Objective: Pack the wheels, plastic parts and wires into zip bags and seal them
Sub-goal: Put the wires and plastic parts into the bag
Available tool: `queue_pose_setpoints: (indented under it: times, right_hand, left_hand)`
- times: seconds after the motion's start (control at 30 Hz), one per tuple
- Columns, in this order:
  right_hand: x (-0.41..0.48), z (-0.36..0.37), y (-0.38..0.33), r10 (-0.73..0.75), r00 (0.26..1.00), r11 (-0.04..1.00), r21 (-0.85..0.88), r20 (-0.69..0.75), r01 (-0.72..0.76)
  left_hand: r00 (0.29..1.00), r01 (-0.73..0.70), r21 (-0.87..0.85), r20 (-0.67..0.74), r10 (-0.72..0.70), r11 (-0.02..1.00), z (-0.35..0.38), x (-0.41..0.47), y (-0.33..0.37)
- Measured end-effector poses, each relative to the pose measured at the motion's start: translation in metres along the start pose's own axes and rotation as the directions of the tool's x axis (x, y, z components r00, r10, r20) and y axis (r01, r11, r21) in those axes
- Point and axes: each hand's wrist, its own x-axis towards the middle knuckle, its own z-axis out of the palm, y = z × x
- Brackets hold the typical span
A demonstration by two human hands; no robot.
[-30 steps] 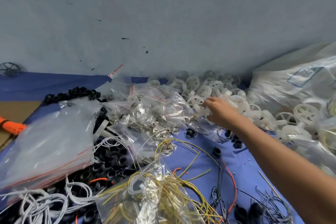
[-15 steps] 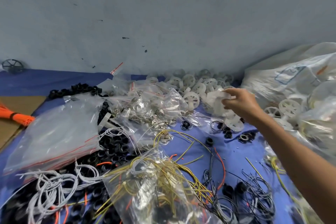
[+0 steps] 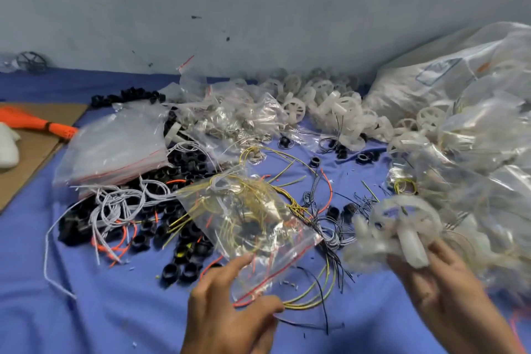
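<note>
A small parts-packing workshop is indicated. A worktop (image 3: 100,310) covered in blue cloth is set against a bare, scuffed grey wall (image 3: 258,8) and is strewn with bulk stock. White wheels (image 3: 339,106) are heaped at the back, black plastic rings (image 3: 184,241) and cut wires (image 3: 120,201) are spread in loose piles, and a stack of empty zip bags (image 3: 115,146) is laid among them. A large pale sack (image 3: 425,80) is slumped against the wall on the right.
</note>
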Motion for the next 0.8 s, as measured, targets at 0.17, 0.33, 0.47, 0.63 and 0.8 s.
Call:
queue_pose_setpoints:
  times: [0.17,0.33,0.47,0.63,0.8]
  right_hand:
    - [-0.025,0.002,0.05,0.182,0.983,0.967,0.186,-0.012,-0.177]
    - [-0.024,0.024,0.063,0.286,0.947,0.934,0.179,0.145,-0.31]
    - [-0.023,0.026,0.065,0.323,0.934,0.919,0.184,0.155,-0.348]
    - [-0.022,0.032,0.064,0.363,0.921,0.897,0.215,0.14,-0.387]
    - [-0.014,0.049,0.058,0.366,0.903,0.845,0.326,0.226,-0.424]
  left_hand:
    - [0.998,0.017,0.241,-0.056,-0.004,0.97,0.01,0.011,-0.008]
    - [1.0,0.002,0.233,0.017,-0.006,0.973,0.012,0.018,-0.013]
    - [0.995,-0.061,0.243,-0.059,0.078,0.968,0.013,0.017,-0.015]
    - [0.976,-0.082,0.232,-0.179,0.125,0.969,0.002,0.025,-0.015]
    - [0.997,-0.06,0.324,-0.034,0.075,0.944,-0.005,0.035,-0.016]
